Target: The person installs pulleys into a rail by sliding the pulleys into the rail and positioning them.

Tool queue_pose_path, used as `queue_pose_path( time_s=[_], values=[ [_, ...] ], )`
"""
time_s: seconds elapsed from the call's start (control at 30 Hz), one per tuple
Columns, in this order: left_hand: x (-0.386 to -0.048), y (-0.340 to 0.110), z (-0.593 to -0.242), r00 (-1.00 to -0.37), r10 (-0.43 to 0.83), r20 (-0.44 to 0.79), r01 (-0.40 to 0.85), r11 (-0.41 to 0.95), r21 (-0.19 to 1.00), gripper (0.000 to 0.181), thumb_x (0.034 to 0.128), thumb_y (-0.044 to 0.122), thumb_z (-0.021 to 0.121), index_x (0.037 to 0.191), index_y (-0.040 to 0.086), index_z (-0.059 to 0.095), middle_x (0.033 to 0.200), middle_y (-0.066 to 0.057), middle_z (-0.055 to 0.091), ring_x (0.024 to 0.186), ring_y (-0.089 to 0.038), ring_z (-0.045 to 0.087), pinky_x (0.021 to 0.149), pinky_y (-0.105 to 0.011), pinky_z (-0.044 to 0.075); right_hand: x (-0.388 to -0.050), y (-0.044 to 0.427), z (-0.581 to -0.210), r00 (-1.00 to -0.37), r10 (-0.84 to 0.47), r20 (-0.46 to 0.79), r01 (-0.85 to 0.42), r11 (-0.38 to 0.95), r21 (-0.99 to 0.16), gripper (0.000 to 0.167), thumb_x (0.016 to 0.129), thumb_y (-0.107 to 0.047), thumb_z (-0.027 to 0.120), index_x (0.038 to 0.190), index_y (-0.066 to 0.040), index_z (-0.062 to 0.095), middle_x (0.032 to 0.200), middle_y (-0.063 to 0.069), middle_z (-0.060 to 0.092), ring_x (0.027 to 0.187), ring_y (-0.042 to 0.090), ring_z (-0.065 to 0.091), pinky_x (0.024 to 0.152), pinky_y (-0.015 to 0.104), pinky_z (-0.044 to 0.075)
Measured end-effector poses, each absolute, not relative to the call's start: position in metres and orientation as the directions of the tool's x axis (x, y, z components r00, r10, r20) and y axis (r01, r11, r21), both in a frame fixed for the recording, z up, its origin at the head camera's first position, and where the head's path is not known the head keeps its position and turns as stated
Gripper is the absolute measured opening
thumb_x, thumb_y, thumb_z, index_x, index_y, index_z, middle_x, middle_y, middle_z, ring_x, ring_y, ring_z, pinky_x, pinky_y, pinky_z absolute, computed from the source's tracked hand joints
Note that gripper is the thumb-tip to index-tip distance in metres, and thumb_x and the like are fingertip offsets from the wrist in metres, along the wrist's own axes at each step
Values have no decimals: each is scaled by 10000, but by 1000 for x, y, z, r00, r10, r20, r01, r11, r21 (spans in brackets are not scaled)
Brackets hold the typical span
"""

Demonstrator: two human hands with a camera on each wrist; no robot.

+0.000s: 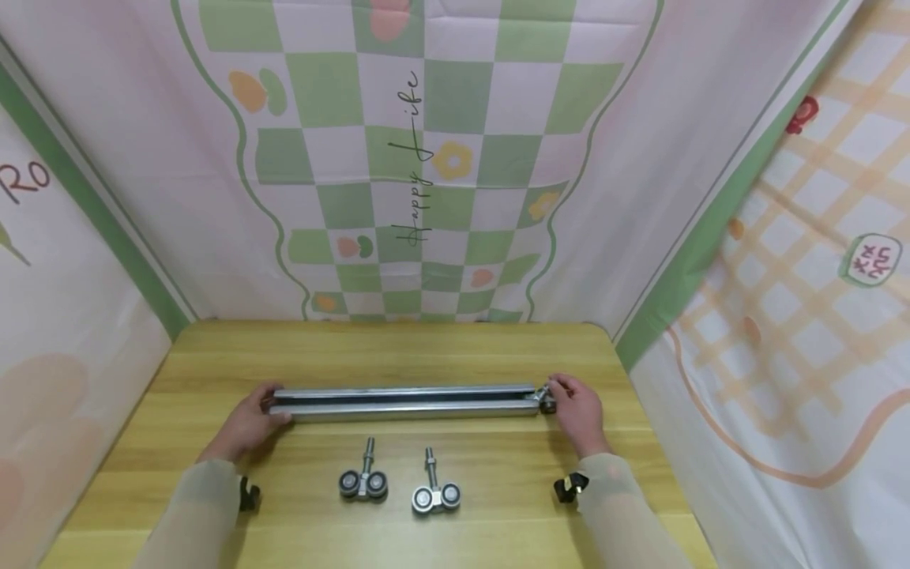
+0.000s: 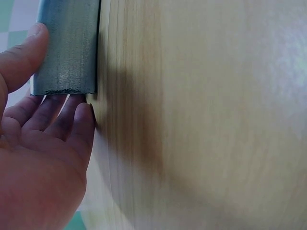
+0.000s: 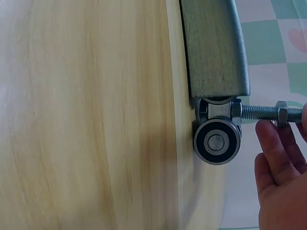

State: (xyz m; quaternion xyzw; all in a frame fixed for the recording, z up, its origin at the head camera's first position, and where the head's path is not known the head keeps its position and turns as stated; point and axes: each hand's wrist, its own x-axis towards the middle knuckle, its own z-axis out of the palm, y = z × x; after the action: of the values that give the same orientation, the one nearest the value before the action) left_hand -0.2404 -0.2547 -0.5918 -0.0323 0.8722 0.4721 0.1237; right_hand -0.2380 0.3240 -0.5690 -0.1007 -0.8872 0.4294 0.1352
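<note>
A long metal rail (image 1: pixel 405 412), slotted along its top, lies across the table. At its left end, my left hand (image 1: pixel 245 425) grips it, with the thumb on the near side and the fingers around the end, as the left wrist view shows too. My right hand (image 1: pixel 579 412) pinches the threaded bolt of a roller trolley (image 3: pixel 217 142) at the rail's right end. One pair of wheels sits partly inside the rail there; the other wheels stay outside. The bolt points up, carrying a nut (image 3: pixel 282 113). Two more roller trolleys, one left (image 1: pixel 364 482) and one right (image 1: pixel 435 496), lie nearer me.
The wooden table (image 1: pixel 313 529) ends at a back edge against a hanging cloth (image 1: pixel 462 95) with green checks. Cloth walls also stand at the left (image 1: pixel 64 332) and right (image 1: pixel 803 379). Black wrist cameras are strapped on both sleeves.
</note>
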Motion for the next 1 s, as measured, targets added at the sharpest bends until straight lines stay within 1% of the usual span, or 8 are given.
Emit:
queue_pose_path(
  time_s=[0.27,0.37,0.67,1.0],
  values=[
    [-241,-256,-594,-964,56,-260,-187,554,812,731,902,230,728,1489,19,348,1479,-326,371,1351,-519,321,1095,-667,231,-238,314,-568,-959,246,138,45,616,-786,301,1005,-216,606,1212,-15,689,1183,199,677,1034,356,633,898,509,508],
    [-241,-256,-593,-961,53,-271,-198,553,809,730,904,236,722,1493,30,344,1487,-319,362,1356,-519,310,1094,-674,223,-239,313,-570,-958,246,146,37,613,-789,301,1005,-220,607,1214,-21,692,1195,187,675,1038,346,632,904,502,508],
    [-240,-255,-592,-962,61,-266,-187,560,807,722,916,235,716,1494,19,341,1484,-326,364,1348,-521,325,1093,-666,240,-239,310,-569,-954,240,179,17,641,-767,279,998,-211,614,1193,-35,707,1143,159,667,993,326,637,861,487,527],
    [-238,-255,-589,-966,61,-251,-174,563,808,709,922,221,709,1492,10,342,1478,-333,364,1341,-526,328,1089,-669,243,-239,303,-568,-955,246,167,27,629,-777,257,989,-195,631,1174,-39,716,1141,154,663,997,315,631,864,477,528]
  ],
)
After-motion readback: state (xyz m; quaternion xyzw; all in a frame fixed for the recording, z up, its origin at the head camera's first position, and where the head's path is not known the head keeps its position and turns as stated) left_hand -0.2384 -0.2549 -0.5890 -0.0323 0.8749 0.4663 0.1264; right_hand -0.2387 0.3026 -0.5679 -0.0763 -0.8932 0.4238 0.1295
